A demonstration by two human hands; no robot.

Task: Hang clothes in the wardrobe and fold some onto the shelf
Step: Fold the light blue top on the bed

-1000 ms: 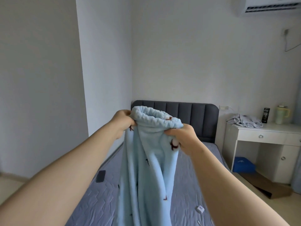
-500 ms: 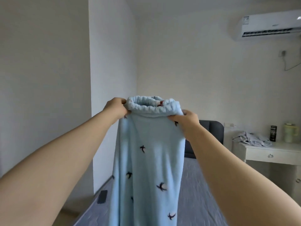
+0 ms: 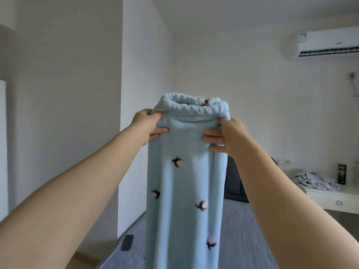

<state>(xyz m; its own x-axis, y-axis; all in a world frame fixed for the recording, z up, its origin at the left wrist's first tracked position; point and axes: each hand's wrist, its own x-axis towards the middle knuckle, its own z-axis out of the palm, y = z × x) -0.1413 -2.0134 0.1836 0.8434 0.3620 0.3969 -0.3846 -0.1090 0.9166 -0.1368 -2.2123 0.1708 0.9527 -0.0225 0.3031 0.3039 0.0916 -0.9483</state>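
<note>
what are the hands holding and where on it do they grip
Both hold the light blue fleece pants, which hang over the bed. The left hand grips the left edge just under the elastic waistband, the right hand the right edge.

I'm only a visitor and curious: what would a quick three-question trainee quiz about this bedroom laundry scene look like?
1. True or false: the left hand and the right hand both grip the light blue pants just below the waistband.
2. What lies on the white desk beside the dark can? A) crumpled clothes B) a laptop C) a pair of shoes
3. Fill the gap: the air conditioner is mounted high on the wall, on the view's ____ side.
Key: 1 true; 2 A; 3 right.
</note>
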